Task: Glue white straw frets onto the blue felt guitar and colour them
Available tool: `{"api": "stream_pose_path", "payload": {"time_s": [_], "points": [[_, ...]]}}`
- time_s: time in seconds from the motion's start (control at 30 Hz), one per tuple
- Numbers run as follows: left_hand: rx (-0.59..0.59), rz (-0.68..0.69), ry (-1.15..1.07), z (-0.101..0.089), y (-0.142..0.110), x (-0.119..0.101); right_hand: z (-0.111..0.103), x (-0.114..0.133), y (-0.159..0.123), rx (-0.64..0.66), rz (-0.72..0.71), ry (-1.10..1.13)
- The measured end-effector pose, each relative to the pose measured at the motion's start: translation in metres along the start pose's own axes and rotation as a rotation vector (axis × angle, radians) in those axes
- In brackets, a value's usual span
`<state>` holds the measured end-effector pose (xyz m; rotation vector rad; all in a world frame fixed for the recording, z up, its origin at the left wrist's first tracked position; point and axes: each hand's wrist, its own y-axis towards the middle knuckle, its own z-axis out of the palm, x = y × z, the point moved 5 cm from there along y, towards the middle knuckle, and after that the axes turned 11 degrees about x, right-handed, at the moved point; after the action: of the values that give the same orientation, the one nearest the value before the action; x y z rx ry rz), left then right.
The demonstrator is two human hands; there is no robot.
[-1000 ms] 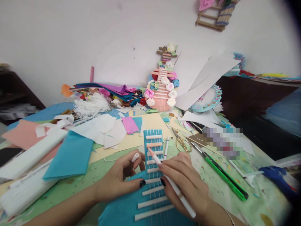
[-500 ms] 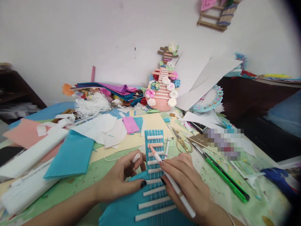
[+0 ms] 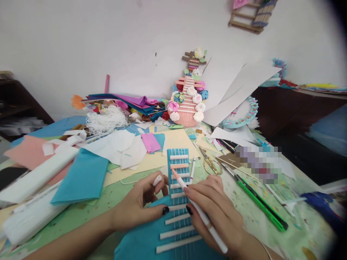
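Observation:
A blue paper-covered craft guitar lies in front of me, its neck pointing away. White strings run along it, crossed by several white bars; the second bar from the far end is peach. My right hand grips a white marker with a peach tip, which touches the left end of that peach bar. My left hand is curled round a white marker cap, its thumb resting on the guitar body near the neck.
Gold-handled scissors, a capped marker and a green utility knife lie to the right. Folded teal paper and white rolls are at the left. A flower-covered pink guitar leans against the wall behind paper scraps.
Both hands keep their hold, and the marker tip stays at the left end of the peach bar. The view has shifted slightly.

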<state>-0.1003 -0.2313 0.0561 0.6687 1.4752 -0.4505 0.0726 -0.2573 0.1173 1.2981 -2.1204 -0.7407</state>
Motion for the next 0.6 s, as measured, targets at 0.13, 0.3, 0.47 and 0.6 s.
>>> {"api": "stream_pose_path", "payload": {"time_s": [0.13,0.3,0.47,0.6], "points": [[0.004,-0.008,0.011,-0.0001,0.0000,0.0014,-0.0030,-0.0008,-0.0022,-0.055,0.020,-0.001],[0.016,-0.017,-0.011,0.0000,-0.0006,0.0050,-0.0011,0.0006,-0.0012,-0.018,0.016,-0.004],[0.016,-0.012,-0.022,0.0003,0.0001,0.0035,0.0009,0.0002,-0.0024,-0.024,0.022,-0.017],[0.013,-0.007,-0.024,0.0006,-0.0001,0.0023,0.0012,-0.0001,-0.0032,-0.033,0.029,-0.020]]}}
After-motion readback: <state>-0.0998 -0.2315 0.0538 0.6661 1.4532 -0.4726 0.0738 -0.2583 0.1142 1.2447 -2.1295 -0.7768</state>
